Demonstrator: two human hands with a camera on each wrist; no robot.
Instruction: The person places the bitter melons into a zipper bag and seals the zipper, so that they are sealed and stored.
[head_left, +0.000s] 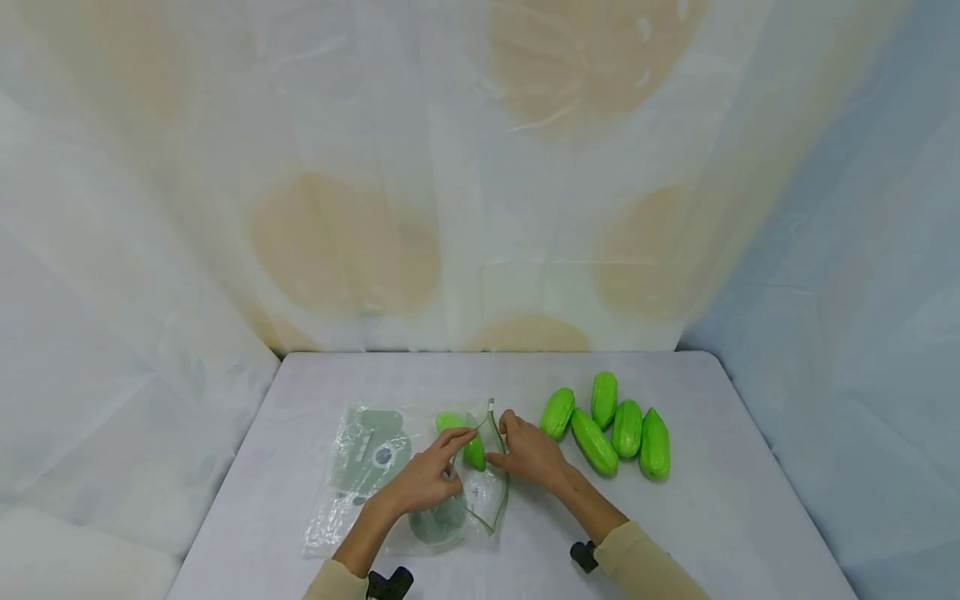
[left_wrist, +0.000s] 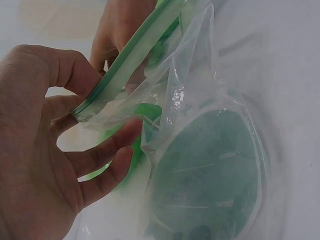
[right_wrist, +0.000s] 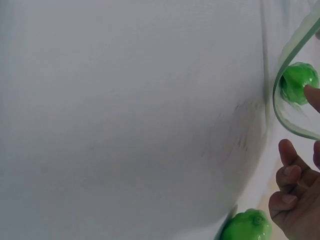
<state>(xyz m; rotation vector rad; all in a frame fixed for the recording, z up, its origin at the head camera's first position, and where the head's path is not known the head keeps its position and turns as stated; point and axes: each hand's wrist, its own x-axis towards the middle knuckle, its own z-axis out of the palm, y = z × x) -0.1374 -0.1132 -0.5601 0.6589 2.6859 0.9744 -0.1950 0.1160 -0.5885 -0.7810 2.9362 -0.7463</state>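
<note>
A clear zip bag [head_left: 371,450] with pale green printing lies on the table, its mouth spread toward the right. My left hand [head_left: 423,479] pinches the green zip strip [left_wrist: 135,47] between thumb and fingers in the left wrist view. Beside the opposite side of the mouth is my right hand [head_left: 532,450], its thumb across the rim and its other fingers loosely bent outside. A bright green cucumber-like vegetable [right_wrist: 295,82] shows within the rim, near the right thumb. My left fingers partly cover the green shape in the head view, so I cannot tell whether it is one piece.
Several more green vegetables [head_left: 595,442] lie together right of my right hand. The white table [head_left: 720,517] has a back edge against a patterned curtain [head_left: 450,167], and sheeting hangs along both sides. Dark wrist devices [head_left: 390,583] sit near both sleeves.
</note>
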